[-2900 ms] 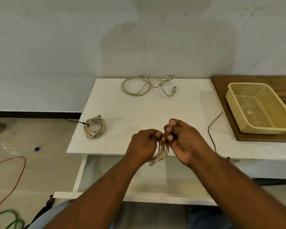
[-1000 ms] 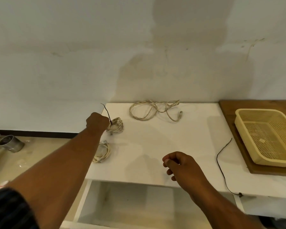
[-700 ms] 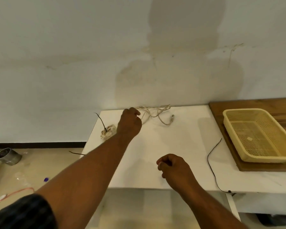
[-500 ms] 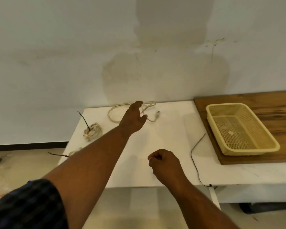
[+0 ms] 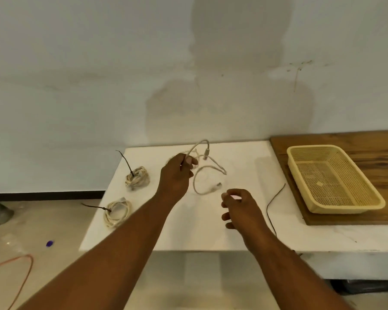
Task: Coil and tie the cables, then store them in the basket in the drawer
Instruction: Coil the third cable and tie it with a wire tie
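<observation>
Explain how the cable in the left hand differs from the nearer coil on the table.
The cable is loose, in open loops; the coil is wound tight. The cable is unbound; a dark tie binds the coil. The left hand grips the cable, partly lifted; the coil lies untouched on the table. Both are pale beige.

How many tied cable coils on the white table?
2: the far coil by the table's back-left corner, the near coil at its left edge. A third cable, loose, is in the left hand.

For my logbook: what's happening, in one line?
left hand: grips loose grey cable; right hand: open; yellow plastic mesh basket: holds no cables
</observation>
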